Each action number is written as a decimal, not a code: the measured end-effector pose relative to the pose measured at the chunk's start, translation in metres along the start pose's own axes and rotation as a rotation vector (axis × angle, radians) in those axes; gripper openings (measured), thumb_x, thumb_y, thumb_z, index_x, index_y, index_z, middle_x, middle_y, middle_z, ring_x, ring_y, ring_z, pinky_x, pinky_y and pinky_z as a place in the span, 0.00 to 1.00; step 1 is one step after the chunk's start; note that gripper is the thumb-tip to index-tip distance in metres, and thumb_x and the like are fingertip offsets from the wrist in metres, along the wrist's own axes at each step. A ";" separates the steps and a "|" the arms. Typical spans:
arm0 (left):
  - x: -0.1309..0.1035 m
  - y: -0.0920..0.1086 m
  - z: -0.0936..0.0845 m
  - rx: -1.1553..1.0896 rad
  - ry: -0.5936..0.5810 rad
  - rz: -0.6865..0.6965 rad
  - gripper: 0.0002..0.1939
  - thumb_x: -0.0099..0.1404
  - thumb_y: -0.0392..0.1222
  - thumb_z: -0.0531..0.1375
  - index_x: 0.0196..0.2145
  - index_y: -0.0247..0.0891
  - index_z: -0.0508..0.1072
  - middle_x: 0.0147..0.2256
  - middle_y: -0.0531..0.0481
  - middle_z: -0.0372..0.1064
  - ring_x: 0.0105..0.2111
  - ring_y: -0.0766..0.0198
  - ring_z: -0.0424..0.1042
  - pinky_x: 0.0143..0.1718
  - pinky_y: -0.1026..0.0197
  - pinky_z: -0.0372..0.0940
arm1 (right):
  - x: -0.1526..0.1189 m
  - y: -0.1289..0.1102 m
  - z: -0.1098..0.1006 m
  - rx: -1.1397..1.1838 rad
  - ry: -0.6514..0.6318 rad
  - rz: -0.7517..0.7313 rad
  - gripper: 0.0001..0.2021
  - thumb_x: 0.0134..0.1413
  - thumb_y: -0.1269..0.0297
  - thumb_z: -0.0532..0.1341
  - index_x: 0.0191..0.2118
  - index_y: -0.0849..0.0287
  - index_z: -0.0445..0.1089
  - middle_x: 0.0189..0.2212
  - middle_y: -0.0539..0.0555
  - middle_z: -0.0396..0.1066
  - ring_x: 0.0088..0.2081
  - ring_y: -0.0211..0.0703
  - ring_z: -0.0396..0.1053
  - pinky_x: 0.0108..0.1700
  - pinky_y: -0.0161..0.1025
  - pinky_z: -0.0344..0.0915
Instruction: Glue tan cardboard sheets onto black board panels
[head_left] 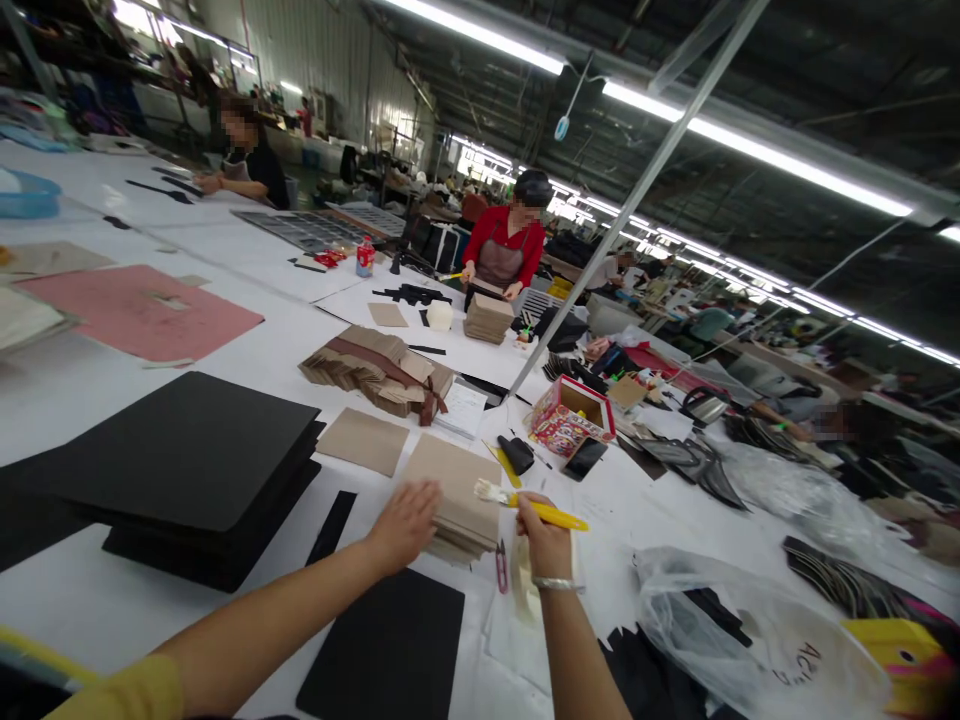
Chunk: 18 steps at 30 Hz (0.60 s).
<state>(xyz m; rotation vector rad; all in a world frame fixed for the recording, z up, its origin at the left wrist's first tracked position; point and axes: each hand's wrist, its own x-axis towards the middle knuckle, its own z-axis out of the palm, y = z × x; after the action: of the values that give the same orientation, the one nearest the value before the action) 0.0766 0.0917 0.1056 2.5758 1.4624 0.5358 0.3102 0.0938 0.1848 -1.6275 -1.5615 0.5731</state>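
My right hand grips a yellow-handled brush; its whitish bristles are over the right edge of a stack of tan sheets. Flat on the left side of that stack rests my left hand, fingers extended, holding nothing I can see. One tan sheet lies just left of the stack. Below my left hand is a black panel on the white table, with a narrow black strip beside it. Partly hidden by my right wrist is a pale container.
Large black sheets are piled at left. Pink-handled snips lie between my hands. A patterned box and a phone stand beyond, a plastic bag at right. Across the table, a person in red handles dark pieces.
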 end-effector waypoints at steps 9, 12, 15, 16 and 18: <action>0.006 0.025 0.018 -0.026 -0.265 0.134 0.33 0.59 0.49 0.52 0.58 0.33 0.51 0.59 0.40 0.48 0.58 0.51 0.45 0.58 0.47 0.35 | 0.043 -0.054 0.100 0.199 -0.393 -0.087 0.12 0.46 0.57 0.56 0.31 0.60 0.70 0.22 0.49 0.69 0.24 0.34 0.65 0.24 0.29 0.61; 0.006 0.024 0.018 -0.035 -0.260 0.127 0.34 0.58 0.49 0.54 0.59 0.34 0.50 0.59 0.40 0.47 0.59 0.51 0.45 0.58 0.47 0.34 | 0.048 -0.046 0.107 0.175 -0.511 -0.124 0.10 0.46 0.59 0.57 0.30 0.59 0.70 0.23 0.48 0.69 0.24 0.33 0.66 0.26 0.29 0.61; 0.005 0.024 0.020 -0.051 -0.274 0.120 0.35 0.58 0.49 0.53 0.59 0.33 0.48 0.60 0.40 0.46 0.59 0.51 0.44 0.58 0.46 0.35 | 0.060 -0.035 0.116 0.132 -0.583 -0.170 0.09 0.46 0.60 0.57 0.30 0.59 0.70 0.24 0.47 0.70 0.25 0.33 0.66 0.28 0.28 0.61; 0.005 0.024 0.020 -0.056 -0.280 0.122 0.36 0.58 0.50 0.53 0.59 0.33 0.48 0.60 0.40 0.45 0.59 0.50 0.43 0.58 0.46 0.35 | 0.066 -0.032 0.120 0.114 -0.581 -0.178 0.09 0.46 0.60 0.57 0.30 0.59 0.70 0.24 0.47 0.70 0.25 0.33 0.66 0.28 0.29 0.61; 0.006 0.024 0.020 -0.061 -0.287 0.129 0.36 0.58 0.51 0.53 0.60 0.34 0.48 0.60 0.41 0.44 0.59 0.51 0.43 0.58 0.46 0.35 | 0.082 -0.026 0.128 0.057 -0.522 -0.175 0.10 0.47 0.59 0.56 0.31 0.58 0.70 0.25 0.47 0.71 0.25 0.33 0.66 0.28 0.29 0.61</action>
<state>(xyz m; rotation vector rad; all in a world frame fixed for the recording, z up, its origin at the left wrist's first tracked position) 0.1057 0.0856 0.0951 2.5800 1.1757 0.2073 0.2055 0.2010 0.1467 -1.3406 -2.0155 0.9920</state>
